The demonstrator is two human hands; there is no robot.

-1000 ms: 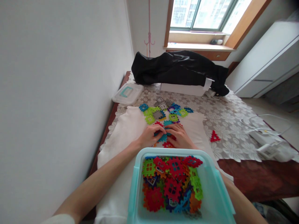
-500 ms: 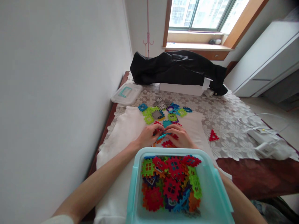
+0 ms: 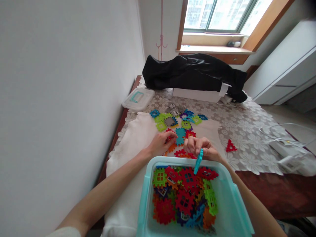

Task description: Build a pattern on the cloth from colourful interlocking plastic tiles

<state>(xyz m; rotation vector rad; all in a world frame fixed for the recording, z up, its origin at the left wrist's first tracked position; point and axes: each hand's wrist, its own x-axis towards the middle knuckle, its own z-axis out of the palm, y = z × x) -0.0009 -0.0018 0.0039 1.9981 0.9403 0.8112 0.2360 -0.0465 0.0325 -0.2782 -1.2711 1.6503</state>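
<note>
My right hand [image 3: 202,148] pinches a teal toothed plastic tile [image 3: 198,161] edge-on, just above the far rim of a teal bin [image 3: 145,197] full of colourful interlocking tiles [image 3: 184,194]. My left hand [image 3: 161,143] rests on a white cloth [image 3: 134,138], fingers curled on red and orange tiles [image 3: 172,146] beside another teal tile [image 3: 180,135]. A cluster of joined green, blue and grey tiles [image 3: 175,118] lies farther back on the cloth.
A red triangular piece [image 3: 231,146] lies on the lace tablecloth [image 3: 244,131] to the right. The clear bin lid [image 3: 138,98] sits at the back left by the wall. A black bag [image 3: 195,72] and white box [image 3: 197,94] stand behind. Cables and a white adapter [image 3: 286,148] lie at the right.
My right hand has lifted a teal tile off the group on the cloth and drawn it back toward the bin. My left hand has stayed on the tiles.
</note>
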